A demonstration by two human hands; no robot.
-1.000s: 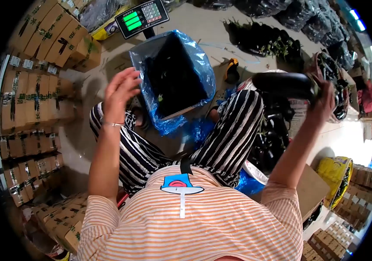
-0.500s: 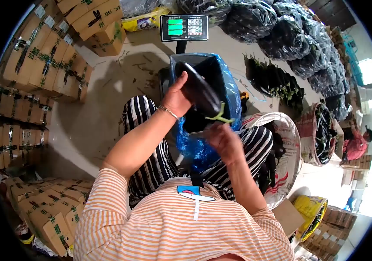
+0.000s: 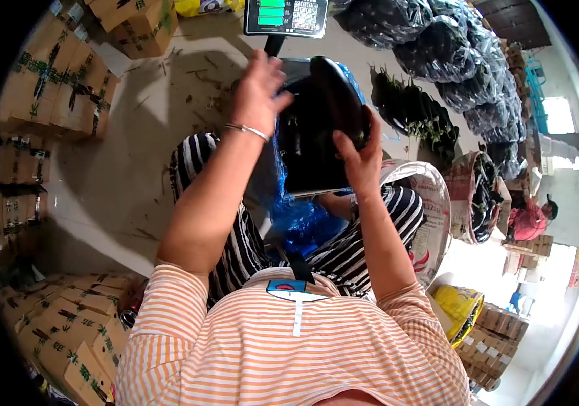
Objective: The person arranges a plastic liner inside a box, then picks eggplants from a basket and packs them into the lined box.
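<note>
A dark, glossy eggplant (image 3: 337, 95) is gripped near its lower end by my right hand (image 3: 360, 150), tilted over the right side of a bin lined with blue plastic (image 3: 280, 183). Dark contents fill the bin's inside, too dim to make out singly. My left hand (image 3: 255, 91), a bangle on its wrist, is raised at the bin's left edge with fingers spread and nothing in them. Just beyond the bin stands a scale display (image 3: 285, 17) with lit green panels.
Cardboard boxes (image 3: 52, 74) are stacked on the left. Bagged eggplants (image 3: 431, 51) line the back right, with loose eggplants (image 3: 414, 111) on the floor before them. A white sack (image 3: 431, 216) stands by my right knee. A person in red (image 3: 529, 220) is farther right.
The eggplant has passed from my left hand to my right and now lies over the bin's right side. My left hand has let go and moved left. The view has shifted slightly.
</note>
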